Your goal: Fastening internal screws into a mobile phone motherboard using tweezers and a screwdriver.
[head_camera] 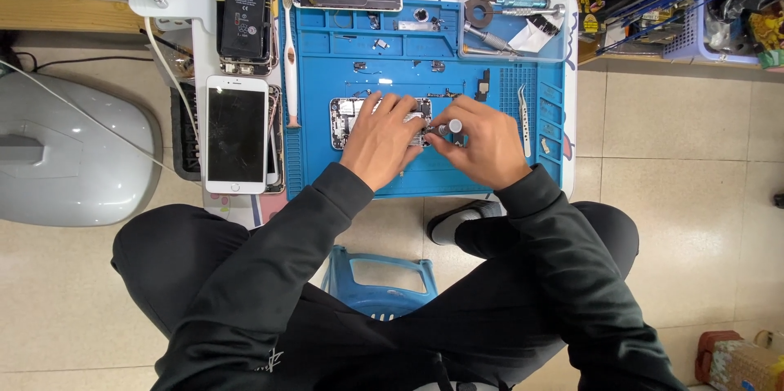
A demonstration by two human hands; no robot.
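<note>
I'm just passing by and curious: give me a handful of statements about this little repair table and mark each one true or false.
1. Both hands are on the opened phone body in the middle of the blue mat. True: the left hand presses on it, the right hand works at its edge.
2. The right hand holds a screwdriver with a grey cap. True.
3. The white phone with a cracked screen lies on the blue mat. False: it lies left of the mat.
4. The tweezers are pinched in the left hand's fingers. False: they lie loose on the mat, right of the right hand.
5. The person stands at the table. False: the person sits, knees spread, above a blue stool.
</note>
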